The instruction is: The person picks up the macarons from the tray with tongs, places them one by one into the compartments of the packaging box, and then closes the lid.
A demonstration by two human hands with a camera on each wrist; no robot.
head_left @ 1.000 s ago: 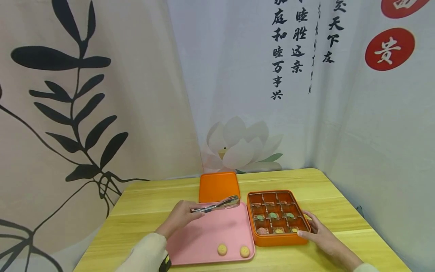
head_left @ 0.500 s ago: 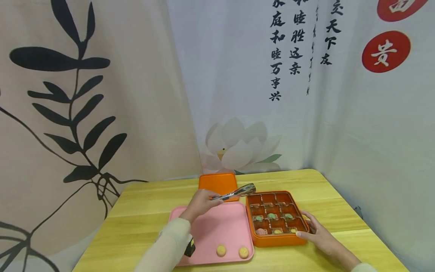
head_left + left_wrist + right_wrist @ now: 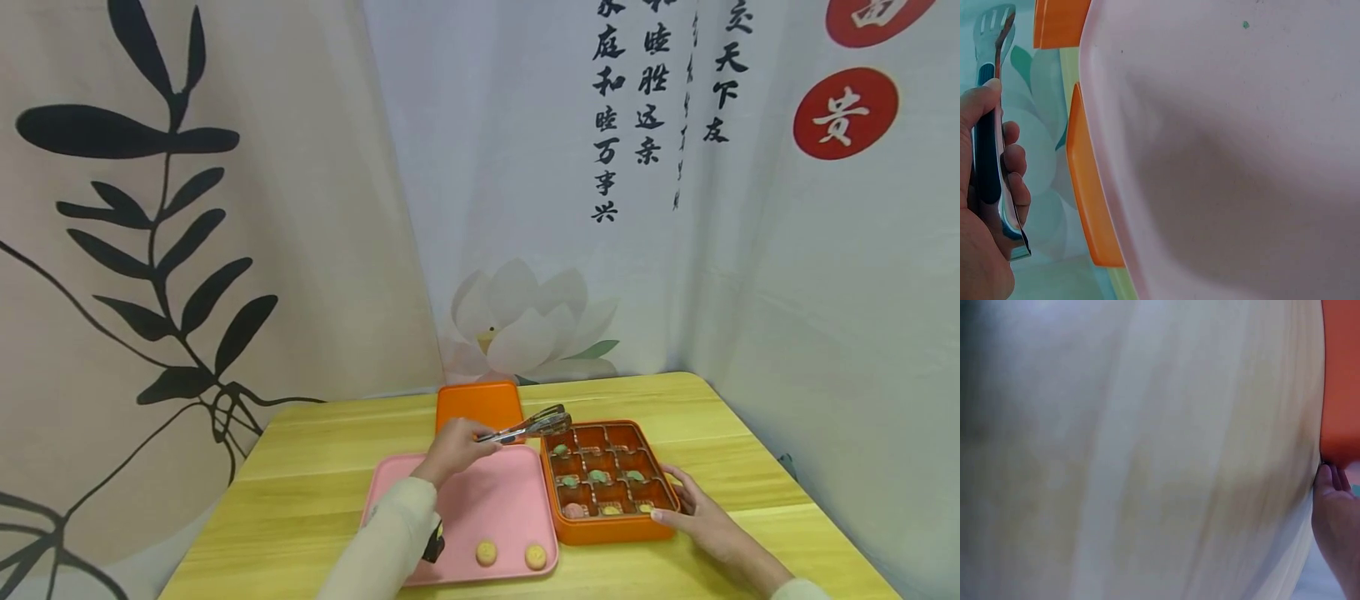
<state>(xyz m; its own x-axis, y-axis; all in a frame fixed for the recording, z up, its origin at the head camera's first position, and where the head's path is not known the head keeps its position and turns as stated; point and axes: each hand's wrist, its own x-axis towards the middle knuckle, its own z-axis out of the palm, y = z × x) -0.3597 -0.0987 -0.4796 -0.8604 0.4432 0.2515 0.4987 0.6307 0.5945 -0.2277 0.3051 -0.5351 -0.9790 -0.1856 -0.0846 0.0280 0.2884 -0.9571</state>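
My left hand (image 3: 455, 450) grips metal tongs (image 3: 536, 425) by their handles, and the dark handle grip shows in the left wrist view. The tong ends hang slightly apart over the far left corner of a divided orange box (image 3: 618, 531). Below them a green cookie (image 3: 561, 450) lies in the far left compartment. More green cookies (image 3: 597, 477) fill the middle row; one pink cookie (image 3: 573, 511) and two yellow ones sit in the near row. My right hand (image 3: 701, 517) holds the box's near right corner, thumb on the rim and fingers along the side.
Left of the box lies a pink tray (image 3: 487, 500), with two round yellow cookies (image 3: 486, 553) near its front edge. An orange lid (image 3: 480, 400) lies behind the tray. Everything stands on a wood-grain table (image 3: 322, 467) in front of a printed curtain.
My left hand carried the tongs rightward from above the tray to the box. A green cookie now shows in the far left compartment, and the tong ends have spread. The right hand stayed put.
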